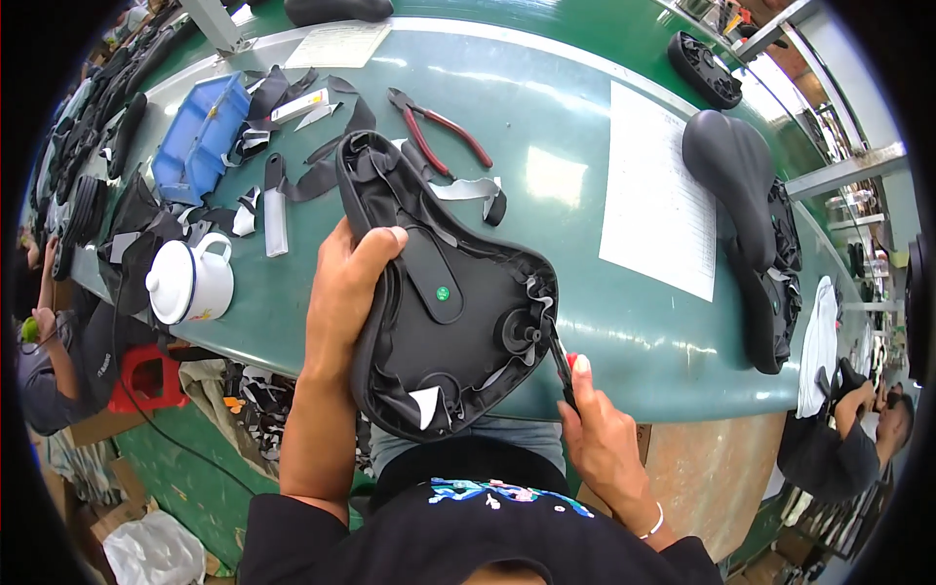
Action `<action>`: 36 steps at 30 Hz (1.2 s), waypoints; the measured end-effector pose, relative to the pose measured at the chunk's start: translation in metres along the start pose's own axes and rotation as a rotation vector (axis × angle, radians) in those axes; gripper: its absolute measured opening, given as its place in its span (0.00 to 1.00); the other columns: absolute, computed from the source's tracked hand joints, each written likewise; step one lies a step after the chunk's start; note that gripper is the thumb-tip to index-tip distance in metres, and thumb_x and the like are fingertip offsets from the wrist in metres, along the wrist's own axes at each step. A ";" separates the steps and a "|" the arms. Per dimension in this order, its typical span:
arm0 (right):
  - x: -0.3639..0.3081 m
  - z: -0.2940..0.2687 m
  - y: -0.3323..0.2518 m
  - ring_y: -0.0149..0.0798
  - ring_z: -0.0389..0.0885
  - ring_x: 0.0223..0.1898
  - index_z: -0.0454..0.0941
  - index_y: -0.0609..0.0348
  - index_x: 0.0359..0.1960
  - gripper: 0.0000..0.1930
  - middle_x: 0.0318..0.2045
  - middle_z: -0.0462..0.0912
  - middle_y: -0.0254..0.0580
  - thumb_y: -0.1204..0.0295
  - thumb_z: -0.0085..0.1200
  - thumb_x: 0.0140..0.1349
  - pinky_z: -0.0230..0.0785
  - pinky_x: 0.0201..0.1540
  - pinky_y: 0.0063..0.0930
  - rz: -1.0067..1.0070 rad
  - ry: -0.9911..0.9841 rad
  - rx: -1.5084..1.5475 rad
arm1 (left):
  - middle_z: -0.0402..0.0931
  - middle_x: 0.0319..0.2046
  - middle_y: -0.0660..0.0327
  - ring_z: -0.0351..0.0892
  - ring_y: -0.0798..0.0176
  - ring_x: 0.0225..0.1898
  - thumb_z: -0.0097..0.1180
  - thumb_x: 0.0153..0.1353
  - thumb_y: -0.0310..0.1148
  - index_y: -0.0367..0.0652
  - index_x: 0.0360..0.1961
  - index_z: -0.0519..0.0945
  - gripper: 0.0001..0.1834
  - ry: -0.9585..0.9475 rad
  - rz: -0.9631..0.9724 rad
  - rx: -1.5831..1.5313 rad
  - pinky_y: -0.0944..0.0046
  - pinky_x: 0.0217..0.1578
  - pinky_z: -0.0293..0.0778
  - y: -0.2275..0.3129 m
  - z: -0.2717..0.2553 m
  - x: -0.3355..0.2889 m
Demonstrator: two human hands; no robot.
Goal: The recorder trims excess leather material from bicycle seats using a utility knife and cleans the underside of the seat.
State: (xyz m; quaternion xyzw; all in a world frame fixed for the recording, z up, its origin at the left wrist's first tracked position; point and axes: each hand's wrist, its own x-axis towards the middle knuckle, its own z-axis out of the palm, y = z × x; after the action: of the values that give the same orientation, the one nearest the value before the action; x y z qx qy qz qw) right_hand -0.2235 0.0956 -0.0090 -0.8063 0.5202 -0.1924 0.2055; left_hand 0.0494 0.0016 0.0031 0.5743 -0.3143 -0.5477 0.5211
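A black bicycle saddle (468, 302) is held upside down over the table's near edge, its hollow underside facing up. Dark cover material is folded in along its rim, with pale scraps showing in places. My left hand (341, 283) grips the saddle's left side, thumb over the rim. My right hand (606, 444) closes around a slim black cutter knife (565, 375) with a red part under the thumb. The knife's tip meets the saddle's right rim, beside a round black fitting (520, 332). How far the blade reaches behind the rim is hidden.
Red-handled pincers (439, 132), a second cutter (276, 210), a blue bin (200, 136), a white enamel mug (192, 280) and cut strips lie on the green table. Right stand a paper sheet (658, 195) and finished saddles (729, 175). Other people (848, 439) work on both sides.
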 end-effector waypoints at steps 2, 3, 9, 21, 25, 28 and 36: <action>0.000 -0.008 0.004 0.48 0.79 0.23 0.59 0.60 0.64 0.32 0.27 0.77 0.49 0.76 0.57 0.59 0.73 0.25 0.38 0.053 -0.064 0.005 | 0.72 0.32 0.63 0.69 0.71 0.32 0.54 0.54 0.38 0.33 0.42 0.73 0.20 0.065 -0.006 -0.025 0.70 0.35 0.69 0.009 0.005 -0.014; 0.007 -0.011 0.009 0.48 0.79 0.23 0.59 0.60 0.64 0.32 0.27 0.77 0.49 0.76 0.57 0.59 0.73 0.25 0.38 0.041 -0.057 0.002 | 0.72 0.32 0.63 0.69 0.71 0.32 0.54 0.54 0.38 0.33 0.42 0.73 0.20 0.068 0.007 -0.028 0.70 0.35 0.69 0.007 0.003 -0.017; 0.085 -0.001 -0.009 0.34 0.80 0.33 0.65 0.59 0.61 0.34 0.54 0.77 0.45 0.74 0.67 0.51 0.74 0.34 0.27 -0.194 0.295 0.210 | 0.72 0.38 0.61 0.69 0.70 0.38 0.56 0.55 0.35 0.32 0.47 0.73 0.21 0.077 0.122 -0.016 0.69 0.42 0.67 0.007 0.006 -0.046; 0.112 -0.034 -0.016 0.27 0.77 0.30 0.66 0.62 0.54 0.26 0.34 0.77 0.37 0.77 0.62 0.54 0.71 0.29 0.18 0.251 0.149 1.067 | 0.72 0.32 0.59 0.71 0.55 0.40 0.64 0.48 0.38 0.42 0.39 0.75 0.19 -0.291 0.836 1.137 0.56 0.39 0.64 0.007 0.041 -0.028; 0.092 -0.041 -0.025 0.34 0.79 0.32 0.65 0.58 0.59 0.30 0.38 0.79 0.42 0.75 0.62 0.54 0.73 0.39 0.26 0.027 -0.113 0.762 | 0.73 0.26 0.63 0.68 0.59 0.32 0.59 0.54 0.39 0.46 0.23 0.74 0.11 -0.428 1.007 0.942 0.57 0.35 0.60 -0.010 0.052 -0.004; 0.067 -0.044 0.024 0.36 0.78 0.26 0.64 0.58 0.62 0.33 0.37 0.80 0.42 0.73 0.63 0.53 0.72 0.30 0.25 -0.177 0.115 0.369 | 0.60 0.14 0.64 0.56 0.62 0.24 0.56 0.58 0.32 0.42 0.15 0.65 0.18 -0.540 0.820 0.856 0.59 0.31 0.50 -0.010 0.044 -0.001; 0.057 -0.049 0.012 0.40 0.71 0.16 0.66 0.45 0.64 0.31 0.20 0.70 0.38 0.72 0.60 0.56 0.64 0.18 0.33 -0.205 -0.181 -0.275 | 0.68 0.17 0.68 0.63 0.71 0.27 0.54 0.59 0.35 0.42 0.21 0.77 0.12 -0.564 0.395 0.638 0.68 0.36 0.58 0.000 0.043 0.004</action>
State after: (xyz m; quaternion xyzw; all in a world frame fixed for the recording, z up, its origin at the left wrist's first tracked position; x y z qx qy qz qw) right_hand -0.2367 0.0322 0.0316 -0.8896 0.4360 -0.0663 0.1187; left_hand 0.0093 -0.0134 0.0080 0.4638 -0.6995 -0.4488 0.3068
